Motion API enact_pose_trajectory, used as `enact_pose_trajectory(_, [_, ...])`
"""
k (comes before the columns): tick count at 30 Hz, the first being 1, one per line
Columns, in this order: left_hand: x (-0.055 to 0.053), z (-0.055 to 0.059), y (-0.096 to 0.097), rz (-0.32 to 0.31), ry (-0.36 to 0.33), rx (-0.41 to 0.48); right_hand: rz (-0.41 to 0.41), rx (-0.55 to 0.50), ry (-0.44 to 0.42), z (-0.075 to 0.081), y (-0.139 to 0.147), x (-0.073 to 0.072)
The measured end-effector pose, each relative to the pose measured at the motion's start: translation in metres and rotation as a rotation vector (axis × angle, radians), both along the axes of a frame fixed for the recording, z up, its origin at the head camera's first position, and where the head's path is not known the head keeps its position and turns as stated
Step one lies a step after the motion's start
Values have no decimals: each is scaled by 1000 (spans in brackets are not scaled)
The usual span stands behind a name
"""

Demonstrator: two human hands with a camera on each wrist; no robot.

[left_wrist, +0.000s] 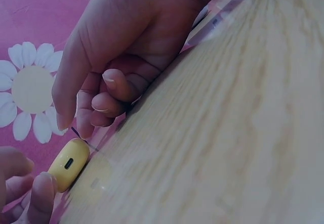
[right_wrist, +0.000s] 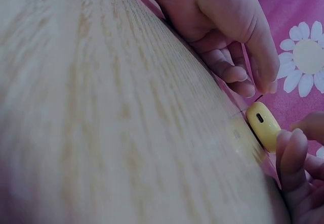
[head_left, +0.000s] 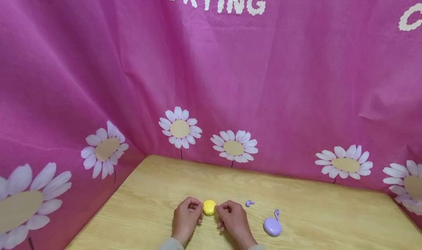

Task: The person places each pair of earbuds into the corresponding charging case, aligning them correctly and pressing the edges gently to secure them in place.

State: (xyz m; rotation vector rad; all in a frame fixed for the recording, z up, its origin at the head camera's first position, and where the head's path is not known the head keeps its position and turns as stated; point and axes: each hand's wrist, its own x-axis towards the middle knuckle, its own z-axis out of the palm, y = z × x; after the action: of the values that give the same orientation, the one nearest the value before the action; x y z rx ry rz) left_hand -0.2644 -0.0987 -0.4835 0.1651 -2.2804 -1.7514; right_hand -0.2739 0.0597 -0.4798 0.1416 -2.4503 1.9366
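Observation:
A yellow rounded earbud case (head_left: 209,207) rests closed on the wooden table, its dark charging port (left_wrist: 69,163) facing the wrist cameras. My left hand (head_left: 188,217) is at its left edge, thumb and forefinger close together and the other fingers curled under. From the right side, my right hand (head_left: 234,220) mirrors this, thumb and forefinger at the opposite edge. In the right wrist view the left hand's fingers (right_wrist: 292,158) overlap one end of the case (right_wrist: 263,126). Between them the two hands hold the case by its sides.
Right of the hands lies a closed round purple earbud case (head_left: 272,226). One purple earbud (head_left: 276,215) lies just behind it, and another purple earbud (head_left: 249,203) is farther left. A pink curtain (head_left: 296,78) with printed daisies borders the table (head_left: 313,209) behind and at the left.

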Motion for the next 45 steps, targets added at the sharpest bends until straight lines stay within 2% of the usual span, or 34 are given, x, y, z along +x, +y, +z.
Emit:
enact_pose_trajectory(6, [0,8,2,3,-23,13,-5,-76,-13,5,3,1])
enact_pose_trajectory(9, [0,13,4,13,-1,23,3,-125,-31,10,5,1])
enact_pose_trajectory(12, [5,15,7,10,12,35,20,-142,-60,14,7,6])
enact_pose_trajectory(15, [7,20,18,-40,25,48,18,-146,-65,24,18,9])
enact_pose_trajectory(20, [10,22,38,-138,42,91,22,-134,-67,33,39,12])
enact_pose_trajectory(25, [8,30,65,-207,61,190,22,-151,-105,43,64,15])
enact_pose_trajectory(29, [7,33,87,-268,37,278,23,-139,-124,52,87,19])
enact_pose_trajectory(32, [4,30,100,-340,8,323,16,-129,-128,56,101,19])
enact_pose_trajectory(36, [3,19,111,-410,-52,354,23,-126,-168,54,116,20])
enact_pose_trajectory(41, [2,6,121,-464,-115,418,9,-56,-161,50,138,23])
enact_pose_trajectory(45, [-6,5,132,-493,-122,478,-11,-1,-157,55,158,19])
